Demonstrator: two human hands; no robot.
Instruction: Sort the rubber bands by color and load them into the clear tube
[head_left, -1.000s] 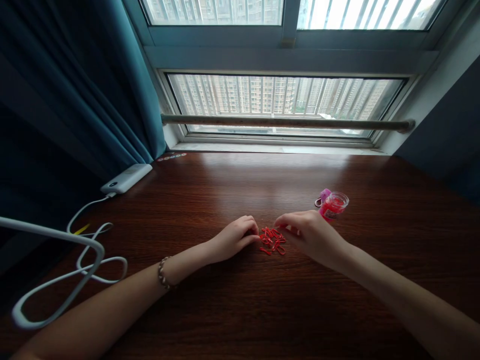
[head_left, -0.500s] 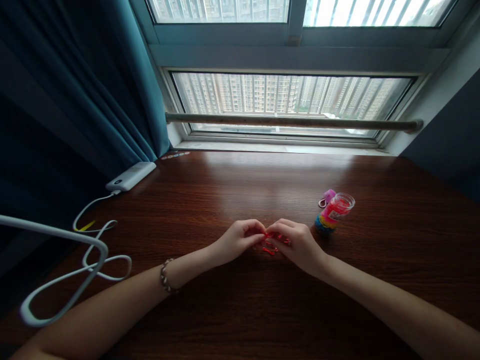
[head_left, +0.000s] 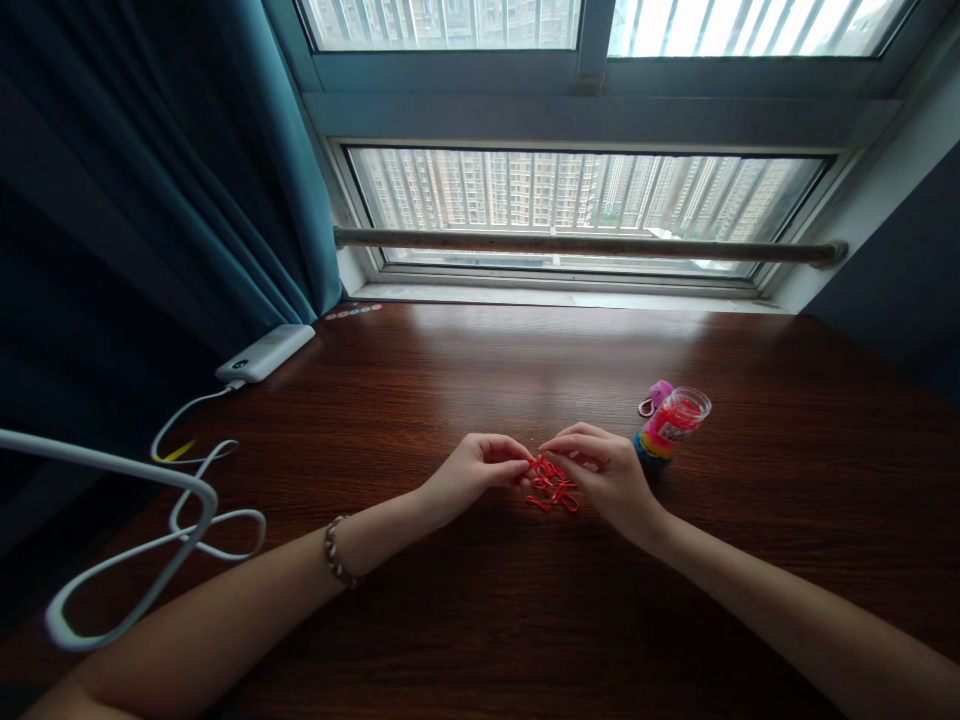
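Small red loops (head_left: 555, 487) lie piled on a brown table (head_left: 480, 620), well in from its far edge; the left hand (head_left: 474, 476) pinches one between finger and thumb; the right hand (head_left: 613, 482) curls beside them, fingertips nearly together, any hold impossible to tell; a jar (head_left: 670, 428) stands nearer the right edge

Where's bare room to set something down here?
Bare tabletop lies on the near side of the red pieces, between the windowsill and left hand, and right of the jar. It's crowded between left hand and right hand, and around the looped white cable.
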